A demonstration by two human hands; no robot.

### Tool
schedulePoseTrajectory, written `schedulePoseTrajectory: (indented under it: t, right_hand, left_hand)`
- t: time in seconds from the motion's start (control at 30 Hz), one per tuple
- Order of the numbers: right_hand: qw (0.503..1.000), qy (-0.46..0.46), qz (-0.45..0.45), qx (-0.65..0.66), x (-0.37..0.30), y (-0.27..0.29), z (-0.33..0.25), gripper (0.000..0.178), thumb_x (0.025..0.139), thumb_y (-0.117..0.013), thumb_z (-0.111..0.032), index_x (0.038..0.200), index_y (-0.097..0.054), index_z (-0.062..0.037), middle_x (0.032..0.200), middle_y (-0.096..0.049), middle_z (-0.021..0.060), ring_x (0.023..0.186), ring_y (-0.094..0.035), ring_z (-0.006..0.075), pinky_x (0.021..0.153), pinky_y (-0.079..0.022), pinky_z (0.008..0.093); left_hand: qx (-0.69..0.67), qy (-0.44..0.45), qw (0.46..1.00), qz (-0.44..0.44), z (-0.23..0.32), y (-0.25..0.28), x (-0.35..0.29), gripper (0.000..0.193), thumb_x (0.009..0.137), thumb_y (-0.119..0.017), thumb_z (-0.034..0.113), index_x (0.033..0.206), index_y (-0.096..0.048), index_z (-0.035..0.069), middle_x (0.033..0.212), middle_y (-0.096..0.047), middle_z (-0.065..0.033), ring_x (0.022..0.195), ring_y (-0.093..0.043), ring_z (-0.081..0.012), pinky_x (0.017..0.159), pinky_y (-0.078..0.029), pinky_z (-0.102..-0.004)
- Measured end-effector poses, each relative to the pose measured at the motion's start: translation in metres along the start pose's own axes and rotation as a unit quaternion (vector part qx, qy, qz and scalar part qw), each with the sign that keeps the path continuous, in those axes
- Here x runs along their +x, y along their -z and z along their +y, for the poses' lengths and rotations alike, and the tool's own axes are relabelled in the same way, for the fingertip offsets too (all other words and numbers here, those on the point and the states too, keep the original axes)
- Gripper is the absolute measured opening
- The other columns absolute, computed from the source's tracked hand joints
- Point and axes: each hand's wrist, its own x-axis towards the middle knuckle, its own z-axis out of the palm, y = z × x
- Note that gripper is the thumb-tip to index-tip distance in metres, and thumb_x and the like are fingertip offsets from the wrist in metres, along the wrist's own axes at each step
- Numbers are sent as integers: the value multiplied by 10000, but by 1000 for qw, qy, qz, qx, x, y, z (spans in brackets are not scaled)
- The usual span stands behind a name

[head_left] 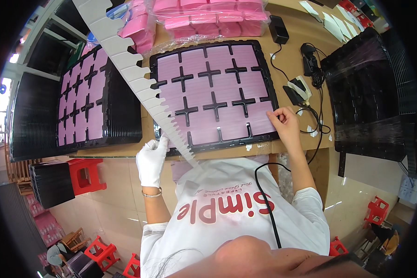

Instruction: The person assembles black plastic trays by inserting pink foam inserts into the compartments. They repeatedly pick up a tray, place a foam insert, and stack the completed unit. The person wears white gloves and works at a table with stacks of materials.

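A black plastic tray (273, 88) lies flat on the table before me, covered by pink sheeting (197, 90) with black cross-shaped dividers standing out. My right hand (285, 124) is bare; its thumb and forefinger pinch at the sheeting by the tray's right edge. In a white glove, my left hand (152, 160) is at the tray's near left corner. Its fingers are closed, and what lies between them is hidden. A long white strip with a toothed edge (134, 76) slants across the view from upper left, covering the tray's left side.
At left stands a stack of black trays (123, 111), its top one pink-covered. Pink packs (213, 18) in clear film sit behind. On the right are a black adapter (278, 29), cables (317, 76) and film-wrapped black trays (363, 92). A red stool (85, 176) stands below left.
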Motion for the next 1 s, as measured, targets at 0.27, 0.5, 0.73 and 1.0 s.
schedulePoseTrajectory:
  t: [0.27, 0.5, 0.73, 1.0]
  right_hand:
    - [996, 22, -18, -81, -1, 6, -1, 230, 789, -765, -201, 806, -620, -23, 706, -426, 33, 621, -400, 164, 567, -341, 309]
    - [950, 227, 158, -145, 62, 2, -42, 327, 896, -612, -144, 1183, -538, -5, 1034, -578, 166, 989, -561, 304, 869, -454, 400]
    - [864, 361, -51, -346, 164, -77, -13, 483, 1000, -382, -355, 1364, -484, -54, 1433, -477, 98, 1333, -434, 224, 1151, -186, 533]
    - [889, 367, -43, -271, 119, -29, -20, 414, 984, -457, -254, 1339, -517, -52, 1397, -516, 101, 1307, -466, 239, 1141, -248, 506]
  left_hand:
    - [180, -8, 984, 4, 13, 5, -5, 404, 798, -754, 400, 848, -655, 11, 659, -620, -62, 592, -553, -185, 622, -463, -307]
    - [192, -304, 902, 241, 46, 10, 43, 412, 874, -685, 284, 1167, -570, 19, 1018, -645, -143, 882, -637, -301, 739, -526, -400]
    - [396, -366, 842, 17, 58, -50, 167, 548, 998, -370, 456, 1435, -425, 129, 1505, -383, -114, 1411, -321, -231, 1137, -198, -525]
    - [433, -489, 748, 116, 49, -25, 133, 483, 998, -409, 381, 1374, -476, 85, 1459, -436, -142, 1372, -382, -265, 1122, -239, -522]
